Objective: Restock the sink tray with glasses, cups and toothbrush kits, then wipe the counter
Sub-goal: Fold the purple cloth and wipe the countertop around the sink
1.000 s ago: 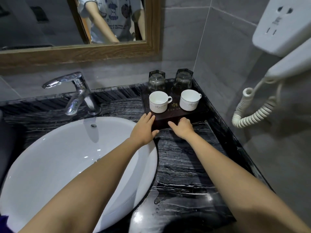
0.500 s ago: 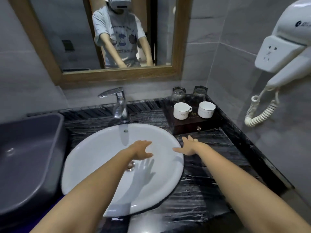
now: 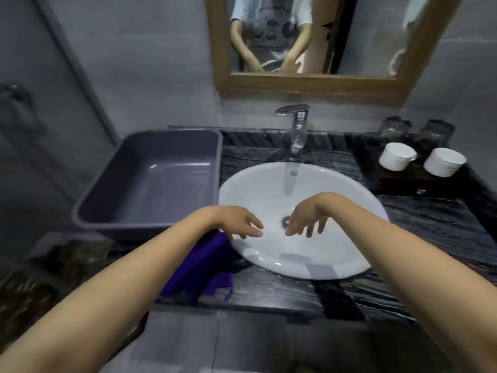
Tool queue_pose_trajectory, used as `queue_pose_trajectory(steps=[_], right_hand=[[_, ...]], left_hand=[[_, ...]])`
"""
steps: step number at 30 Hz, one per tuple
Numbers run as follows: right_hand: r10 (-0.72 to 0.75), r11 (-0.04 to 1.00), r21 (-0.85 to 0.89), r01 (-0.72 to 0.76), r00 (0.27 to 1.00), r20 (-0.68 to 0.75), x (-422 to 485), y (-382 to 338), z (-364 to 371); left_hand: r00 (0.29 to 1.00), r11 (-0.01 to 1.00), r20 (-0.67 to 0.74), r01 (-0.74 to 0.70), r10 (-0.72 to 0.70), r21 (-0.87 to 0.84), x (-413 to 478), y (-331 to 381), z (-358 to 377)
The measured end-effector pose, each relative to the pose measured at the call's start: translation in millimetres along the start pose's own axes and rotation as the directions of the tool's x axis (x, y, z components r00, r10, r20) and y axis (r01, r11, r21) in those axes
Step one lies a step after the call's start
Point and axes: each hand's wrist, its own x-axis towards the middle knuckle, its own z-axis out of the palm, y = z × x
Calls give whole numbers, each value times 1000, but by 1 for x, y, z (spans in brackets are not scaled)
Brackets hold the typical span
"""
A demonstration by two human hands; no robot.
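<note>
The dark wooden tray (image 3: 403, 184) stands in the counter's back right corner. On it are two white cups (image 3: 396, 156) (image 3: 444, 161) in front and two glasses (image 3: 395, 127) (image 3: 436, 130) behind them. Over the white basin hover my left hand (image 3: 239, 221) and my right hand (image 3: 306, 219), both empty with fingers spread and hanging down. A purple cloth (image 3: 200, 267) lies on the counter's front left, partly under my left forearm, just below my left hand.
A grey plastic tub (image 3: 150, 179) sits left of the white basin (image 3: 304, 227). A chrome faucet (image 3: 295, 130) rises behind the basin, below a wood-framed mirror (image 3: 306, 84). The black marble counter (image 3: 435, 232) ends at its front edge near me.
Both hands have left the tray's front edge and drawn back over the basin. My view has swung left, bringing the tub and purple cloth into sight.
</note>
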Motion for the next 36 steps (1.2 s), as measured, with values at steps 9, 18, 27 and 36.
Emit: queue_pose_trajectory(steps=[9,18,27,36], right_hand=[[-346,925,-159,345,938,23,12,-119,31],[-440,887,-349,303,783,-439,69,-137,134],[-529,817,-231,529,528,-664,74,-127,158],[-498,789,-84,608,554,-667,50,-103,118]], left_hand=[[942,987,-294,159,-163,-40,-96,-112,35],[795,964,-549,242,-260,-106,-66,-154,107],[747,931,-566,345,-350,-120,-57,-153,106],[779,975,-588,204,-217,-90,-75,-124,78]])
